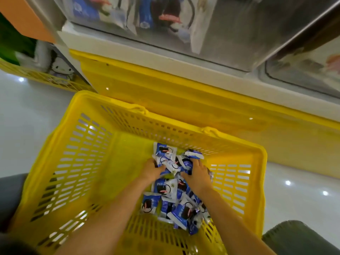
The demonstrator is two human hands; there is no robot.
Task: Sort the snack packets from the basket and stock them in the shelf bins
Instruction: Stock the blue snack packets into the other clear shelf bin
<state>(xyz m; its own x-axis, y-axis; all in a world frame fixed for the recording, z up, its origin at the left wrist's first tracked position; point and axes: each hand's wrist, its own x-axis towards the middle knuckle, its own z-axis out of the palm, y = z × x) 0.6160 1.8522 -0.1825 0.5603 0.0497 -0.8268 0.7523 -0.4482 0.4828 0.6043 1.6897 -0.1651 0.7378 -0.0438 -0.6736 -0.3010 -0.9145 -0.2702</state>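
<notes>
A big yellow slatted basket (77, 162) stands on the floor below me. Several blue-and-white snack packets (174, 201) lie heaped in its right half. Both my hands are down in the heap. My left hand (152, 170) curls its fingers round packets at the pile's left side. My right hand (197, 172) grips a bunch of packets at the pile's far right. Above, a clear shelf bin (147, 13) holds the same blue-and-white packets.
A yellow shelf base (184, 92) runs behind the basket under a white ledge (128, 52). Another clear bin (303, 70) sits at the right. A second yellow basket (36, 76) with goods stands at far left. Glossy white floor surrounds the basket.
</notes>
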